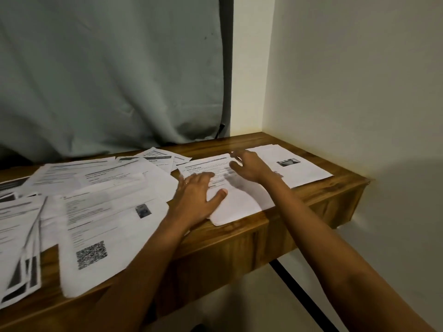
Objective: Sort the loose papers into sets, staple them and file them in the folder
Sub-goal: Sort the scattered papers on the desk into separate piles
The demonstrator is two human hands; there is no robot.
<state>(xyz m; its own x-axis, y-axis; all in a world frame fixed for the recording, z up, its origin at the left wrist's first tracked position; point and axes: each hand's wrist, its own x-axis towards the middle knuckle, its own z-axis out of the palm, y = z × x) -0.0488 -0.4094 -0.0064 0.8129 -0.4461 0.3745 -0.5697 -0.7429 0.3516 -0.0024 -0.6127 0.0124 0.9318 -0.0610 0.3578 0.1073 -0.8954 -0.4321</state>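
Observation:
A printed sheet [237, 200] lies near the table's front edge, right of centre. My left hand [196, 195] rests flat on its left part, fingers spread and the thumb out to the right. Over the sheet's far end hovers my right hand [249, 166], fingers loosely extended and blurred; I cannot tell if it touches the paper. Right of it lies a separate sheet with a small photo [294, 166]. A loose heap of papers [96, 185] covers the left of the table, with a QR-code page [103, 236] in front. No stapler or folder is in view.
The wooden table [239, 243] ends at the right against a pale wall [359, 92]. A grey-green curtain [107, 80] hangs behind the table. A fanned stack of sheets [21, 248] overhangs the front left edge. A dark table leg [299, 291] slants below.

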